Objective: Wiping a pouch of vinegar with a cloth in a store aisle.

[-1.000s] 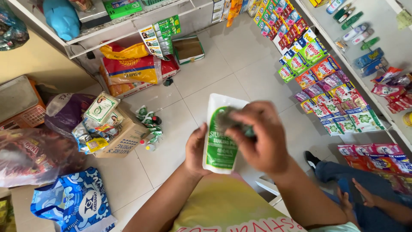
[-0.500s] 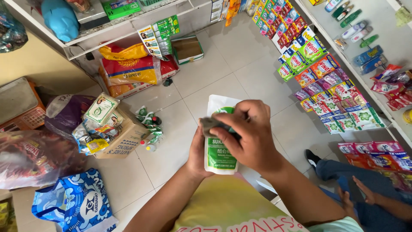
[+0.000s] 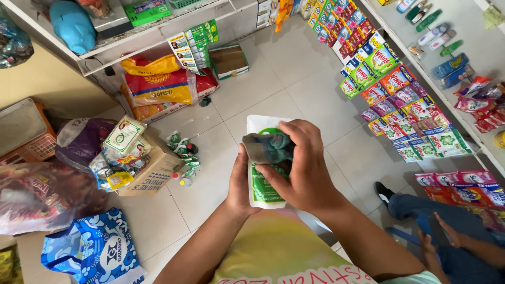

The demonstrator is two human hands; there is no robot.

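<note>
We see a white tiled floor (image 3: pixel 273 89) with a rack of colourful sachets (image 3: pixel 400 100) on the right, and on the left sacks of rice (image 3: pixel 158 87), a cardboard box (image 3: pixel 150 171) full of packets and a blue printed bag (image 3: pixel 94 250) nearer to us. In the middle, the left hand (image 3: pixel 239 184) is closed around the left edge of a white and green pouch (image 3: pixel 263 186) and holds it upright. The right hand (image 3: pixel 300 165) has its fingers curled around a dark cloth (image 3: pixel 265 147), which it presses on the front of the pouch.
</note>
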